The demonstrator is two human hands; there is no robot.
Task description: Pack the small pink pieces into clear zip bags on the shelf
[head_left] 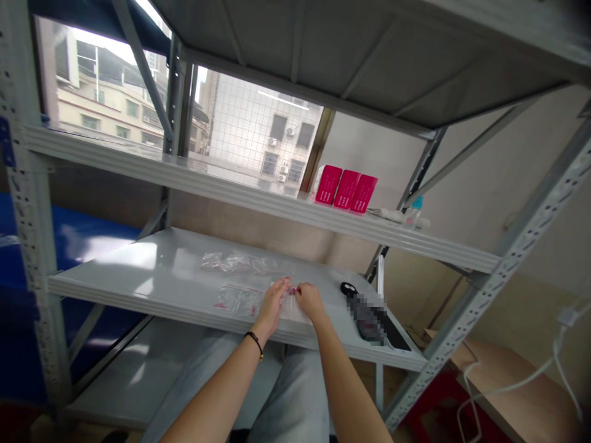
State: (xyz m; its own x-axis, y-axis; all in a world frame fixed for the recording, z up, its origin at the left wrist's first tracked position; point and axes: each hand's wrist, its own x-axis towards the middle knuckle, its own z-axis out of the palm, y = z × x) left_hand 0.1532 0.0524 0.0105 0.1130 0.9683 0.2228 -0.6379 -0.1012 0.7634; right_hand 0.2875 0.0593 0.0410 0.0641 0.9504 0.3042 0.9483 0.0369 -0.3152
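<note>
Over the front part of the grey metal shelf, both of my hands are at a clear plastic bag with small red bits near its top. My left hand pinches the bag's left side, a dark bracelet round its wrist. Closed on the opposite side is my right hand, its fingertips partly hidden. Just left of my hands lie flat clear bags with small red pieces in them. Behind these, several more crumpled clear bags lie in a row.
To the right lie a black round-ended object and a blurred-out item. Above, the upper shelf carries three magenta boxes and a small blue-capped bottle. Perforated uprights frame the rack; white cables hang at right.
</note>
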